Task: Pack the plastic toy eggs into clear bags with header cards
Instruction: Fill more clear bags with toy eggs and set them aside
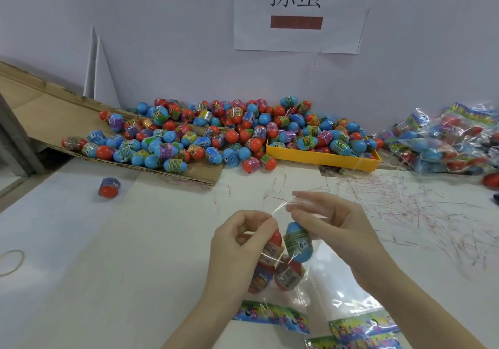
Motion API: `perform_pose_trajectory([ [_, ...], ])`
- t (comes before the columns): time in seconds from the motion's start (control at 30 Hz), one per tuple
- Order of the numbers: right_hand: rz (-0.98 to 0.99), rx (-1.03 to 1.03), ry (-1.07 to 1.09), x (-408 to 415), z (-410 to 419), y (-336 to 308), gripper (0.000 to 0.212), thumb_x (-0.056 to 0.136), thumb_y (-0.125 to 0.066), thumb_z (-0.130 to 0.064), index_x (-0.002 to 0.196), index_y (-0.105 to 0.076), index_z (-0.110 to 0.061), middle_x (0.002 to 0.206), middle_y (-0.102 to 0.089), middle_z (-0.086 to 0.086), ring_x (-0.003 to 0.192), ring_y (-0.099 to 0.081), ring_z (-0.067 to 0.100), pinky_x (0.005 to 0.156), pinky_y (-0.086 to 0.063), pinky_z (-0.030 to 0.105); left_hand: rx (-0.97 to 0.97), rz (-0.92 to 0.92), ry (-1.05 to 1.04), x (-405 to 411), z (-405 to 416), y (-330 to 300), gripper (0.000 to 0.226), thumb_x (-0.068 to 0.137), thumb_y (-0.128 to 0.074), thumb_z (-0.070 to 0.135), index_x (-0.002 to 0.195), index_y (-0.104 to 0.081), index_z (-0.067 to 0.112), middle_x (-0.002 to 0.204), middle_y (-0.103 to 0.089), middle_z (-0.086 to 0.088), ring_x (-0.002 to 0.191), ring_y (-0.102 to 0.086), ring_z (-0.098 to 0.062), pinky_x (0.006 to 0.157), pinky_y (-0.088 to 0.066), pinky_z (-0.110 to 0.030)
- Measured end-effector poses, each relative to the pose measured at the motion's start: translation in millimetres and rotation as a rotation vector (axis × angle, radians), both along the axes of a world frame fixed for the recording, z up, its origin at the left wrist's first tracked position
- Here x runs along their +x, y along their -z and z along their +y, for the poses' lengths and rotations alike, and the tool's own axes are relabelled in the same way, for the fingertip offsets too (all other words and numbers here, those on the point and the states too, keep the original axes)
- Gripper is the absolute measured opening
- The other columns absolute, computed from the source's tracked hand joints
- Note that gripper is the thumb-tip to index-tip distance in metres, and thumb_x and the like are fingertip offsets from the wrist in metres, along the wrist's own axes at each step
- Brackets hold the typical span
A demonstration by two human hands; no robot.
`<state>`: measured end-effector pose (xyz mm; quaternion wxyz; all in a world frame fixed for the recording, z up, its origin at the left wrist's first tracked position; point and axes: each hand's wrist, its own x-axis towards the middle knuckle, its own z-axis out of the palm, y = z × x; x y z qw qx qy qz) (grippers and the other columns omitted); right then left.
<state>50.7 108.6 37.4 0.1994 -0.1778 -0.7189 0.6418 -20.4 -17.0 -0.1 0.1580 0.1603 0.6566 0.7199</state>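
Observation:
My left hand (239, 243) and my right hand (332, 226) hold a clear bag (285, 208) by its open top edge, each pinching one side of the mouth. Several blue and red toy eggs sit inside it; a blue egg (298, 242) is uppermost, with red eggs (287, 274) below. The bag's colourful header card (270, 315) lies on the table under my left forearm. A large heap of loose eggs (205, 132) lies at the back against the wall.
A yellow tray (324, 157) holds eggs at the back right. Flattened cardboard (48, 111) slopes at the left. Filled bags (448, 138) pile at far right. Spare header bags (361, 327) lie near me. One stray egg (108, 186) and a rubber band (10, 262) lie left.

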Motion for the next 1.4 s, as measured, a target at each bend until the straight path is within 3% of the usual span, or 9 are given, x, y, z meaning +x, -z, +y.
perform_pose_trajectory([
  [0.2,-0.141,0.052,-0.104,4.0,4.5,-4.2,0.070,0.040,-0.073,-0.051,0.106,-0.054,-0.040,0.091,-0.071,-0.011,0.076,-0.069,0.007,0.059,-0.053,0.015,0.023,-0.166,0.019,5.4,-1.3,-0.9,0.007,0.083,-0.063,0.019,0.078,-0.065,0.014,0.063,-0.066,0.005,0.056,-0.061,0.001,0.050,-0.048,-0.014],
  [0.37,-0.175,-0.037,-0.159,7.7,1.9,8.9,0.038,0.059,-0.080,-0.028,0.095,-0.068,-0.023,0.084,-0.071,0.007,0.072,-0.067,0.013,0.058,-0.048,0.015,0.050,-0.237,0.132,9.4,-2.9,-6.8,0.024,0.075,-0.059,0.035,0.083,-0.060,0.012,0.062,-0.066,0.010,0.057,-0.061,0.004,0.049,-0.048,-0.012],
  [0.5,-0.169,-0.026,-0.167,8.8,-1.0,10.5,0.027,0.062,-0.081,-0.027,0.086,-0.071,-0.025,0.090,-0.071,-0.004,0.080,-0.067,0.012,0.065,-0.050,0.018,0.046,-0.157,0.049,7.0,-2.7,-6.2,0.018,0.085,-0.055,0.028,0.084,-0.066,0.013,0.071,-0.070,0.005,0.063,-0.063,0.002,0.054,-0.049,-0.013],
  [0.63,-0.030,0.323,0.007,4.5,-3.3,-5.1,0.050,0.054,-0.068,-0.055,0.102,-0.059,-0.041,0.107,-0.061,-0.024,0.095,-0.057,-0.008,0.085,-0.044,0.019,-0.003,-0.052,0.014,6.8,-2.7,-4.4,0.028,0.094,-0.046,0.019,0.081,-0.070,0.012,0.074,-0.070,0.003,0.065,-0.062,0.003,0.057,-0.049,-0.012],
  [0.77,0.300,1.109,0.159,-3.4,-7.9,-14.2,0.018,0.074,-0.066,-0.041,0.089,-0.070,-0.032,0.095,-0.065,-0.012,0.096,-0.054,0.010,0.083,-0.036,0.031,-0.045,0.005,0.032,7.0,-4.6,-5.2,0.035,0.096,-0.039,0.013,0.078,-0.069,0.017,0.070,-0.067,0.012,0.069,-0.061,0.003,0.058,-0.050,-0.014],
  [0.87,0.308,1.411,0.133,-10.9,-10.9,-11.9,0.018,0.080,-0.059,-0.036,0.078,-0.075,-0.028,0.086,-0.067,-0.006,0.092,-0.044,0.014,0.078,-0.028,0.034,-0.058,0.055,0.025,6.4,-4.7,-7.2,0.035,0.096,-0.036,0.014,0.080,-0.067,0.019,0.087,-0.066,0.002,0.080,-0.059,0.002,0.059,-0.051,-0.013],
  [1.03,0.304,1.596,0.052,-13.0,-10.5,-12.4,0.011,0.074,-0.064,-0.026,0.078,-0.074,-0.027,0.083,-0.065,-0.004,0.090,-0.042,0.016,0.075,-0.025,0.033,-0.087,0.168,0.073,4.8,-8.5,-10.4,0.033,0.095,-0.036,0.016,0.084,-0.067,0.014,0.087,-0.067,0.000,0.081,-0.060,0.001,0.066,-0.050,-0.013],
  [1.2,0.266,1.623,-0.085,-11.7,-10.3,-24.9,0.018,0.080,-0.058,-0.030,0.077,-0.075,-0.025,0.075,-0.065,-0.007,0.074,-0.058,0.020,0.070,-0.026,0.032,-0.237,0.504,0.118,-0.8,-18.6,-8.4,0.036,0.086,-0.036,0.038,0.082,-0.062,0.013,0.081,-0.061,0.003,0.077,-0.055,-0.012,0.074,-0.048,-0.038],
  [1.4,0.217,1.817,-0.170,-13.0,-13.1,-40.8,0.035,0.086,-0.043,-0.025,0.063,-0.069,-0.024,0.061,-0.057,-0.008,0.065,-0.054,0.015,0.070,-0.027,0.033,-0.285,0.725,0.148,-6.9,-22.5,-8.8,0.040,0.081,-0.026,0.043,0.073,-0.057,0.019,0.071,-0.055,0.008,0.069,-0.051,-0.008,0.060,-0.040,-0.023],
])
